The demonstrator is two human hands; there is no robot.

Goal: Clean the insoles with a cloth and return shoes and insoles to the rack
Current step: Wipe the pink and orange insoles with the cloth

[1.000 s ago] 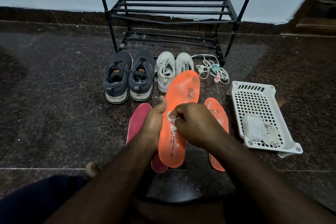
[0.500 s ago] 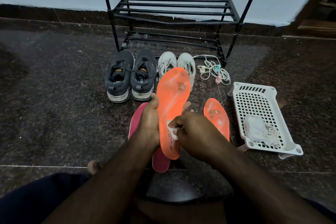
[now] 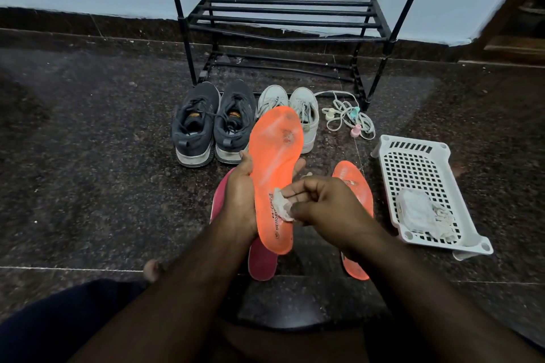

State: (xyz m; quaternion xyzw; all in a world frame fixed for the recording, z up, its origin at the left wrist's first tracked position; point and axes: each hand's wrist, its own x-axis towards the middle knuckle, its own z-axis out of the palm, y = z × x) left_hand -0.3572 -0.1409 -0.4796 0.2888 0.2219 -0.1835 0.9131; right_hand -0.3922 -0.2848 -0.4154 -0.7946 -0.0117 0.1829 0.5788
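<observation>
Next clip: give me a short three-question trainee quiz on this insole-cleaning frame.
1. True or false: the black rack holds both pairs of shoes.
2. Which hand pinches the cloth against the held orange insole? A. left hand B. right hand
3. Fill in: the second orange insole lies on the ____, beside the white basket.

Key: 1. False; the shoes stand on the floor before it. 2. B. 3. floor.
</observation>
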